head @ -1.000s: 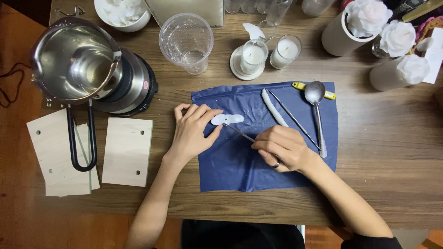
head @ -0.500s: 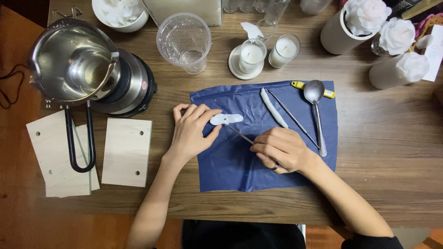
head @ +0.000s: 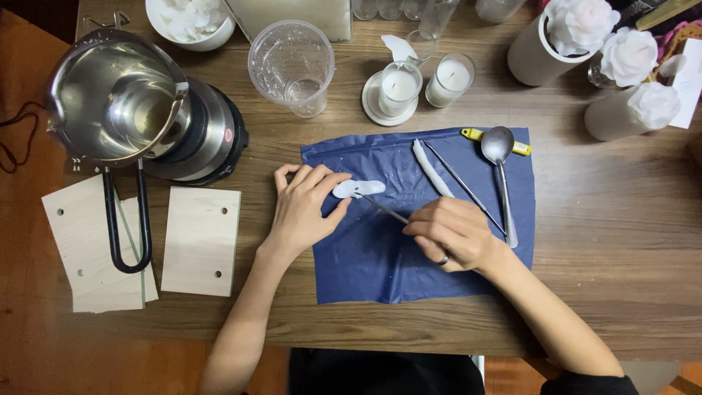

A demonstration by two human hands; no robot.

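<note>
Wooden table (head: pixel 585 219), seen from above, with blue sheet (head: pixel 380 256) spread at centre. Left hand (head: pixel 303 208) flat on sheet edge, fingers close together, fingertips pressing down left end of small white wax piece (head: pixel 359 189). Right hand (head: pixel 453 234) curled, fingers pinched around thin metal tool (head: pixel 384 208), tip touching the wax piece. Further right on sheet: white wax strip (head: pixel 431 170), thin metal rod (head: pixel 464 189), spoon (head: pixel 500 164), yellow-handled tool (head: pixel 474 135) partly under spoon. Behind sheet: two candles in glasses (head: pixel 424 82), clear plastic cup (head: pixel 292 66). At left: steel melting pot (head: pixel 121 99) on heater, wooden boards (head: pixel 201 238).
</note>
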